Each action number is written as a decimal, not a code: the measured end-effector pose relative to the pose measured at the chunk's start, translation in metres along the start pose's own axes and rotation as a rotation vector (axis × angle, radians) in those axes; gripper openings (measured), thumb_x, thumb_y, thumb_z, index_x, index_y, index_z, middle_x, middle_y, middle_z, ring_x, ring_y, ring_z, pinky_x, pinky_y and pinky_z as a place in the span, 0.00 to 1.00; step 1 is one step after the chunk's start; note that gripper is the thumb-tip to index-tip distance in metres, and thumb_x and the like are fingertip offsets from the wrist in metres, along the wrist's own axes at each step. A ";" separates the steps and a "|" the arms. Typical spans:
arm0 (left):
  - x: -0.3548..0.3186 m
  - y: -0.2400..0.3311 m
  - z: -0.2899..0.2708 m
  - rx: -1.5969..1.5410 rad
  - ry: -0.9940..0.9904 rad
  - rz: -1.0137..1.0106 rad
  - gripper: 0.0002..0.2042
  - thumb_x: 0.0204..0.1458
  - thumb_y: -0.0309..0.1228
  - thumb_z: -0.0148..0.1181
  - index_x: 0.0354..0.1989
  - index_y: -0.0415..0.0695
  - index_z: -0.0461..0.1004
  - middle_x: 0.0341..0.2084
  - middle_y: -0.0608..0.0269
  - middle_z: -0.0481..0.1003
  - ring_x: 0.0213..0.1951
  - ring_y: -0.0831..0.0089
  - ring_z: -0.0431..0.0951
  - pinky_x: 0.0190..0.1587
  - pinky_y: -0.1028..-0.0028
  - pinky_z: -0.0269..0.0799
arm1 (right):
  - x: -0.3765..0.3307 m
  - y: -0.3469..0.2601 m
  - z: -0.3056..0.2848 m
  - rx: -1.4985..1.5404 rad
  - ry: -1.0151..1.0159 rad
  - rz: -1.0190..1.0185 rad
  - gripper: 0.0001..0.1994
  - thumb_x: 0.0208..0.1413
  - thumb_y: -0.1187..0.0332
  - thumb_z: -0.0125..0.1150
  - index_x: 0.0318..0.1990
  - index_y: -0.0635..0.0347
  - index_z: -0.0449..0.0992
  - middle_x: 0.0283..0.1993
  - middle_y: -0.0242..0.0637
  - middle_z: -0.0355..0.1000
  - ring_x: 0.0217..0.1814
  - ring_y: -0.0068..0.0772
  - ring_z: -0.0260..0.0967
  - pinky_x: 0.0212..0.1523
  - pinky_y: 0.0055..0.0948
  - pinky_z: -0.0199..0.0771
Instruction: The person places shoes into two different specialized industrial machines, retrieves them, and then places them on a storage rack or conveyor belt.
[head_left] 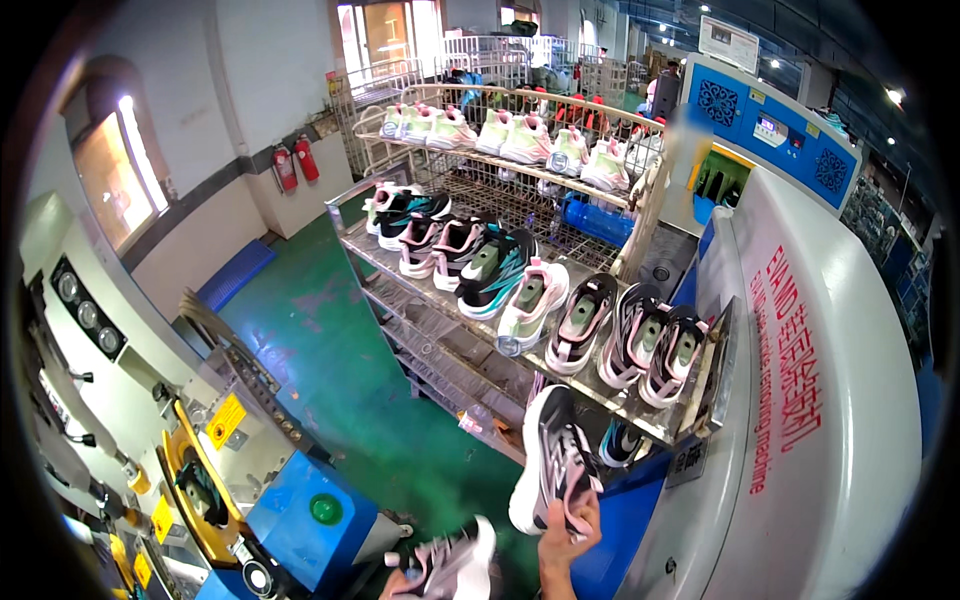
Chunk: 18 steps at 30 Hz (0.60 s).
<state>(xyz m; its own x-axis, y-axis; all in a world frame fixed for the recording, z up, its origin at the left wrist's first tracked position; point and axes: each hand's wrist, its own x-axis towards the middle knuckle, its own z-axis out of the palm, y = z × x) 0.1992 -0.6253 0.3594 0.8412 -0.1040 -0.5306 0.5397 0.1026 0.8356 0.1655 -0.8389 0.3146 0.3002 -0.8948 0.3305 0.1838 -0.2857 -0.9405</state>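
Note:
My right hand (566, 546) is closed round the heel end of a black, pink and white sneaker (556, 462), whose toe points up toward the shoe rack (465, 345). At the lower edge my left hand (398, 584) shows only in part. It grips a similar sneaker (458, 568), smeared by motion, with its white sole turned to the right. On the rack's top shelf, just beyond my hands, stand several sneakers in black, pink and teal. A pink and white sneaker (533, 303) is among them, near a black and pink sneaker (580, 322).
Behind the rack, a wire cart (650, 215) carries several pale sneakers. A large grey machine (840, 400) closes off the right side. At the lower left stands a machine with a blue box (305, 520) and green button. Two fire extinguishers (285, 170) hang on the wall.

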 end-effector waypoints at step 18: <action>0.473 -0.025 0.197 1.174 -0.263 1.093 0.16 0.51 0.32 0.49 0.47 0.43 0.75 0.45 0.56 0.76 0.47 0.62 0.75 0.52 0.65 0.68 | 0.052 -0.002 -0.025 -0.128 0.002 -0.179 0.13 0.46 0.68 0.67 0.29 0.65 0.68 0.34 0.46 0.74 0.34 0.34 0.72 0.39 0.29 0.72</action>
<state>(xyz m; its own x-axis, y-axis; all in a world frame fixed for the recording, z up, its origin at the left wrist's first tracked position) 0.5775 -0.8718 0.1152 0.6906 -0.6620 0.2913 -0.7030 -0.5199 0.4853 0.1577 -0.8934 0.3322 0.2720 -0.8265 0.4929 0.1138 -0.4809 -0.8693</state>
